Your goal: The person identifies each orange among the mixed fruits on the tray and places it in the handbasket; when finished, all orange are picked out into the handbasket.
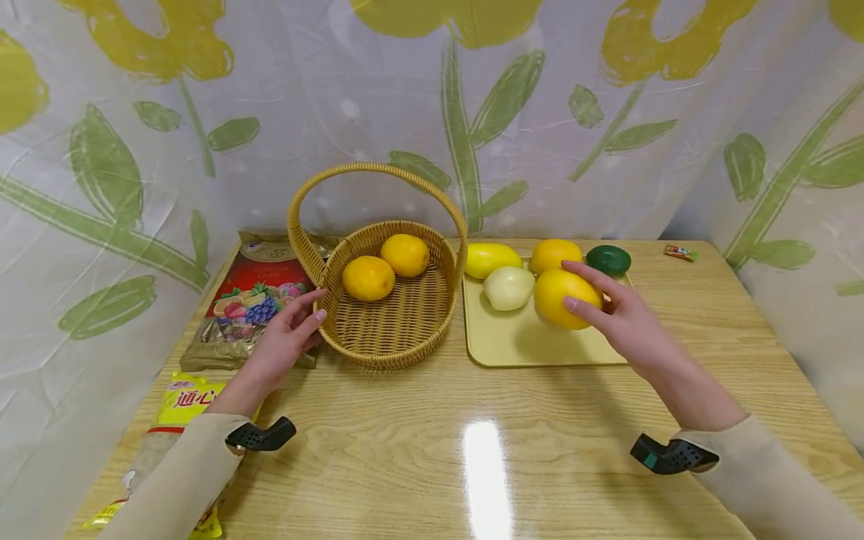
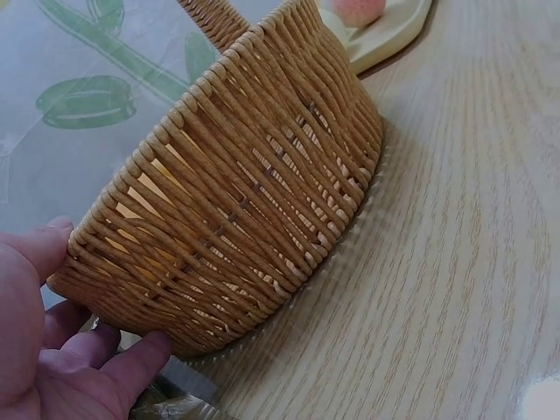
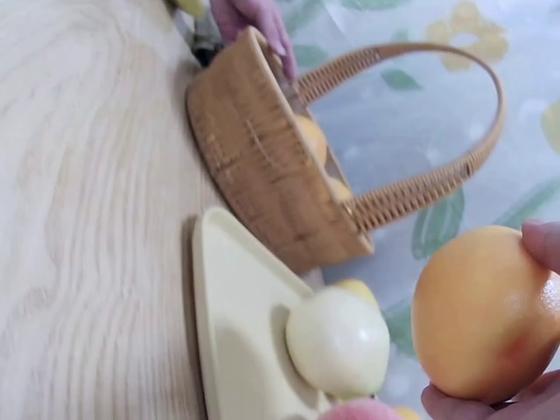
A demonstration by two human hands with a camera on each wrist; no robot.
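Gripping an orange fruit (image 1: 553,298) in right hand's (image 1: 624,319) fingers, over a cream tray (image 1: 493,341) carrying white fruit (image 1: 508,290), green fruit (image 1: 609,260) etc. Pinching the wicker basket's (image 1: 385,358) rim with left hand (image 1: 289,330), counting two oranges (image 1: 368,278) inside. Also seeing wide tabletop (image 1: 378,435) past the tray's near edge. Can read "Candy" on the red bag (image 1: 232,289), "通心" on the yellow bag (image 1: 181,411)

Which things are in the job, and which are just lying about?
Likely in the job:
Held orange fruit, in the right hand
Basket, left hand at its rim
Two orange fruits inside it
Tray and its orange fruit

Probably just lying about:
Candy bag
Yellow-topped bag
Small packet right of the tray
Less sure: yellow fruit, pale fruit, dark green fruit, pink fruit
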